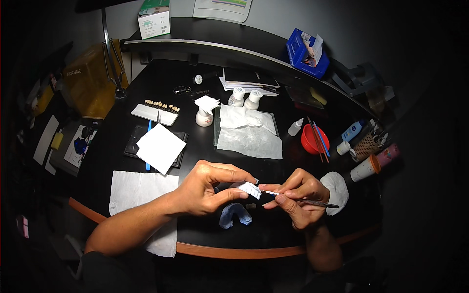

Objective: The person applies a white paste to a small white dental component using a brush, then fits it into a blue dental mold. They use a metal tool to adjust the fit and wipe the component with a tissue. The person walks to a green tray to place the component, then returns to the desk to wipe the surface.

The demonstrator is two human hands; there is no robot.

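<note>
My left hand (207, 188) is closed, pinching a small white dental model (250, 189) with thin dark lines between thumb and fingers. My right hand (303, 195) grips a thin dark-handled brush (312, 201) like a pen. The brush's pale tip points left at the model's right side; whether it touches I cannot tell. Just below the model on the black table lies a blue horseshoe-shaped dental mould (234, 216), with a small pale piece (251, 206) beside it. A crumpled white tissue (335, 192) sits behind my right hand.
White paper sheets (161, 149) cover a black case at left, near a tooth shade guide (155, 112). Tissue (249, 139) lies over a glass slab at centre. Small jars (236, 96) stand behind it. Right: a red bowl (312, 139) with brushes, a dropper bottle (295, 127), and cups (365, 168).
</note>
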